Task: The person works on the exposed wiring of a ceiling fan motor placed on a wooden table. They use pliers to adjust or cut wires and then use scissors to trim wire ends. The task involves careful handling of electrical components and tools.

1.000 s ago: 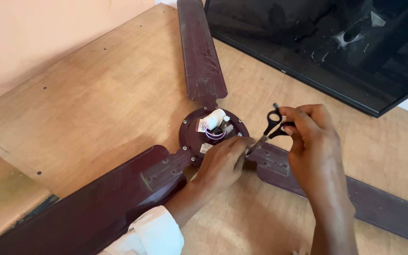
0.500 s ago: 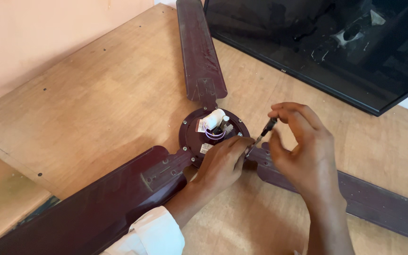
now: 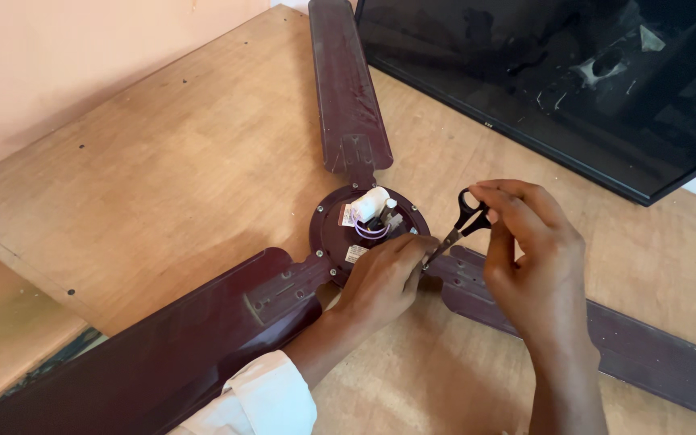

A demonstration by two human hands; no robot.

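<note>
A dark maroon ceiling fan lies on a wooden table, its round hub [image 3: 333, 229] facing up with a white cylindrical part [image 3: 368, 204] and purple wires on it. My left hand [image 3: 384, 278] rests on the hub's right rim, fingers curled and pinching at the edge. What they pinch is hidden. My right hand [image 3: 529, 250] holds small black-handled scissors [image 3: 465, 219] by the loops. The blades point down-left and their tips meet my left fingertips.
Three fan blades spread out: one to the far edge [image 3: 344, 97], one to the near left [image 3: 163, 354], one to the right [image 3: 646, 354]. A black flat screen [image 3: 590, 97] lies at the back right. The wooden table [image 3: 163, 177] ends at the left.
My right hand has shifted its grip on the scissors. The handle loops were tucked under my fingers half a second ago and show again. My left hand has stayed on the hub.
</note>
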